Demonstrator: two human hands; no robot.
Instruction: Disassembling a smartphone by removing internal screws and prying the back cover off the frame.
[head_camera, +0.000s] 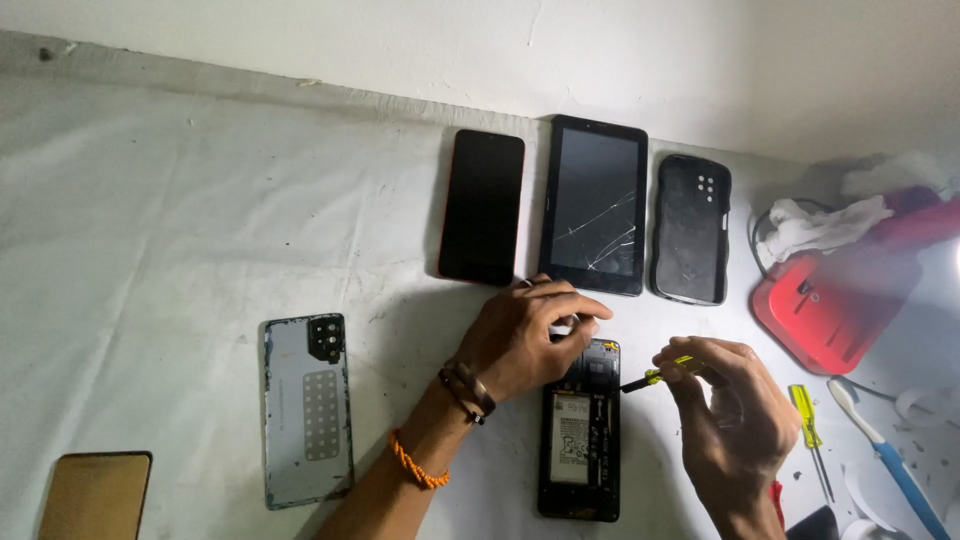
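Near the front edge of the creased white cloth-covered table (150, 230), the left hand (525, 340) pinches the top of an opened black rectangular phone (580, 440), while the right hand (735, 420) clamps fingers round a slim yellow-handled screwdriver (655, 377) touching it.

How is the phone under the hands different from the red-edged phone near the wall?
The opened phone has its back off, showing battery and parts; the red-edged phone is closed, showing a dark screen. The left hand touches the opened phone; nobody touches the red-edged phone. Both lie flat on the white table.
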